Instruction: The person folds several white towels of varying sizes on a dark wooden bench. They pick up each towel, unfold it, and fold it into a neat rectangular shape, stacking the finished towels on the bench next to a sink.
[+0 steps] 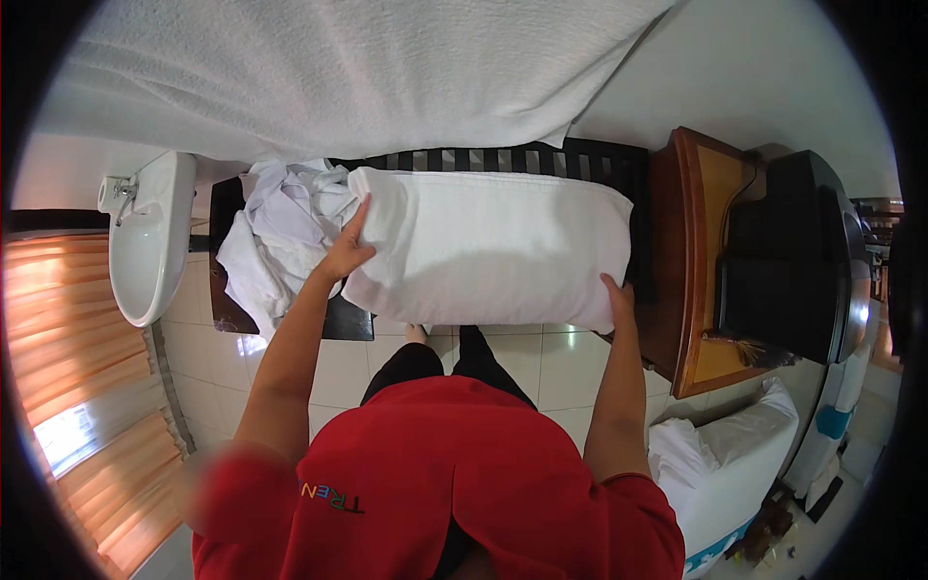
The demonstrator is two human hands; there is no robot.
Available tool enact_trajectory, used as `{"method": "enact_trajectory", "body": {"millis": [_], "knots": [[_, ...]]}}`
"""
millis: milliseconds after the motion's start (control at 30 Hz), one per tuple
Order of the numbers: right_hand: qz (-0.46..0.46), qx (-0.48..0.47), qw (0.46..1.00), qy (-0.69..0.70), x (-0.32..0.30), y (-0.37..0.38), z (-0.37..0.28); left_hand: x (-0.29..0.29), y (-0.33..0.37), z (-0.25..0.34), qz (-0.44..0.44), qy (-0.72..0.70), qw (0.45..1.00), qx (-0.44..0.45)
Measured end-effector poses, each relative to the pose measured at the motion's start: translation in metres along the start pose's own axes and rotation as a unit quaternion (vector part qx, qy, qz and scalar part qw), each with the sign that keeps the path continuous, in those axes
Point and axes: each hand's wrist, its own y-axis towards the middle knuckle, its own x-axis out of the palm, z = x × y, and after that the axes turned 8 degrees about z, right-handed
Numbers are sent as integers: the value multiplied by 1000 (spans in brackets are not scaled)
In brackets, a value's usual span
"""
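Note:
A wide white towel (493, 251), folded into a long rectangle, stretches out in front of me above a dark slatted bench. My left hand (350, 253) grips its left end, with one finger reaching up along the edge and the others partly hidden by the cloth. At the near right corner, my right hand (620, 295) is closed on the towel, the thumb on top and the remaining fingers mostly out of sight beneath. A heap of crumpled white cloths (280, 232) lies on the bench just left of the towel.
A large white towel cloth (367, 68) hangs at the far side. The dark bench (619, 159) runs below it. On the left are a white washbasin (150, 242) and orange curtains (87, 348). A wooden cabinet (686, 261) with a black television (788, 261) stands right, white pillows (735, 445) nearby.

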Motion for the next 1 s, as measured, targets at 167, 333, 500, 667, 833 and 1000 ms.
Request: {"method": "enact_trajectory", "body": {"millis": [167,333,500,667,833,1000], "knots": [[-70,-25,993,95,-10,-16,-25,-20,-3,-66,55,220,973,47],[-5,-201,979,42,-8,-76,-88,-16,-28,-97,161,-23,968,-191],[-93,-264,948,-149,64,-174,-146,5,-80,-125,172,30,957,-230],[-186,-332,907,-178,157,-217,-124,27,-106,-125,160,140,967,-141],[-218,-380,871,-224,184,-231,-122,30,-108,-99,138,195,958,-158],[-245,-396,855,-229,179,-242,-128,25,-115,-104,133,253,941,-181]]}}
